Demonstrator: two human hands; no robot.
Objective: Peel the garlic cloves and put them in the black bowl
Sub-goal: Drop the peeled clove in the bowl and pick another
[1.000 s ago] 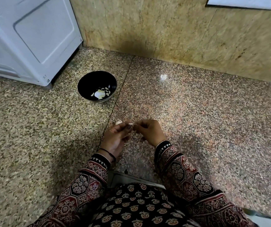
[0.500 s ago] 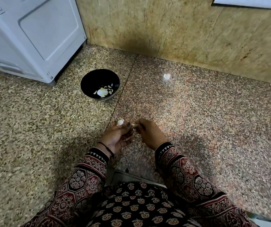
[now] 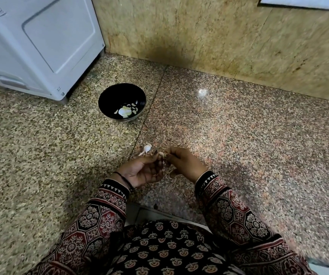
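A black bowl (image 3: 108,98) stands on the granite floor, holding several pale peeled cloves and a bit of white skin. Below it, my left hand (image 3: 141,171) and my right hand (image 3: 183,165) meet fingertip to fingertip. Both pinch one small garlic clove (image 3: 161,153) between them; most of it is hidden by the fingers. Another unpeeled garlic clove (image 3: 147,149) with a papery tail lies on the floor just beyond my left fingertips, apart from them.
A white appliance (image 3: 40,46) stands at the back left, close behind the bowl. A stone wall (image 3: 219,40) runs along the back. Speckled granite floor (image 3: 259,145) spreads left and right. My patterned sleeves and lap fill the bottom of the view.
The view has tilted so the bowl sits a little higher. The loose clove on the floor now shows fully beyond my left fingers. Both hands stay pinched on the clove.
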